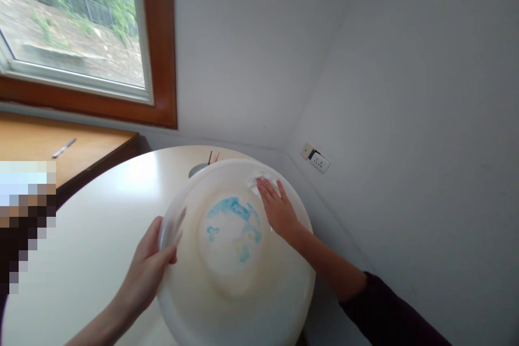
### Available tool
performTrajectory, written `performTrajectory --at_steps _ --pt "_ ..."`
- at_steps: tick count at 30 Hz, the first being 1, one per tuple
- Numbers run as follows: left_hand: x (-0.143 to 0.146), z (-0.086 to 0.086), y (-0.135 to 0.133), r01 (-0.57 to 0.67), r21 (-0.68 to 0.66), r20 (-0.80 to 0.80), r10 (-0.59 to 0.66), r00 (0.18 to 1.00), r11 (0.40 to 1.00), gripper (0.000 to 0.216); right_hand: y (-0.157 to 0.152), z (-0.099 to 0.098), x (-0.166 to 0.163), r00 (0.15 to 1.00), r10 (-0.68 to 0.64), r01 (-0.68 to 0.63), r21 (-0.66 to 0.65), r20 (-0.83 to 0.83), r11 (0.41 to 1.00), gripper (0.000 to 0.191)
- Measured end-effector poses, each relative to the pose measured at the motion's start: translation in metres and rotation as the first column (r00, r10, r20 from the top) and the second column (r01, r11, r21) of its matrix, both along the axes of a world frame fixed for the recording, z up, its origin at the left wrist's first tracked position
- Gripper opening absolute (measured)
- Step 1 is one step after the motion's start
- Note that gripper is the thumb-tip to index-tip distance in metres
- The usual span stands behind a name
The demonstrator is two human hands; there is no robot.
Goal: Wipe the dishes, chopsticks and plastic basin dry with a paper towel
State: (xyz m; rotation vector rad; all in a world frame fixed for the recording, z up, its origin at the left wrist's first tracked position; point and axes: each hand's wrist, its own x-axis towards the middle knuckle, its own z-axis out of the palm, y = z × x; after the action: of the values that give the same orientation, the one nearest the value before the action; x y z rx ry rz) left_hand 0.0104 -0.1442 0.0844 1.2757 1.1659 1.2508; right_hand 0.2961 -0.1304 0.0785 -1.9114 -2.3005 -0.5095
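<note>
While reaching over a round white bench (101,194), holds a large whitish basin (279,292) tilted across the bench's right side, broad face towards the view. Shows faded blue print (240,210) at the basin's centre. Clasps the basin's left rim with the left hand (144,265), grip closed on it, thumb in front and fingers behind. Lays the right hand (279,213) on the upper right of the face, grip flat, fingers outstretched over a small white wad (253,181) of unclear material. Shows, behind the upper rim, part of a grey dish (197,170) and some thin reddish sticks (210,158).
</note>
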Motion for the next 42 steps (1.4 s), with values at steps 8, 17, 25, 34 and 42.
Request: performTrajectory --at_steps 8,17,25,34,42 --pt "-0.002 -0.003 -0.003 0.085 -0.155 0.085 -0.072 0.994 0.984 0.030 0.035 0.003 -0.060 0.912 0.403 -0.403 -0.024 0.077 0.915 0.057" --pt "-0.008 0.000 0.000 0.059 -0.224 0.090 -0.040 0.995 0.973 0.032 0.021 -0.005 -0.023 0.988 0.141 -0.147 0.112 0.056 0.983 0.060" --pt "0.001 0.002 -0.003 0.124 -0.259 0.150 -0.087 0.985 0.958 0.027 0.035 0.000 -0.040 0.976 0.194 -0.171 0.194 -0.103 0.966 0.059" --pt "0.006 -0.005 0.000 0.120 -0.249 0.221 -0.064 0.973 0.961 0.022 0.030 0.001 -0.130 0.832 0.447 -0.469 0.013 -0.328 0.883 0.060" --pt "0.007 0.005 0.005 0.213 -0.502 0.649 0.203 0.733 0.838 0.016 -0.008 0.000 -0.161 0.652 0.396 -0.591 -0.107 -0.647 0.799 0.057"
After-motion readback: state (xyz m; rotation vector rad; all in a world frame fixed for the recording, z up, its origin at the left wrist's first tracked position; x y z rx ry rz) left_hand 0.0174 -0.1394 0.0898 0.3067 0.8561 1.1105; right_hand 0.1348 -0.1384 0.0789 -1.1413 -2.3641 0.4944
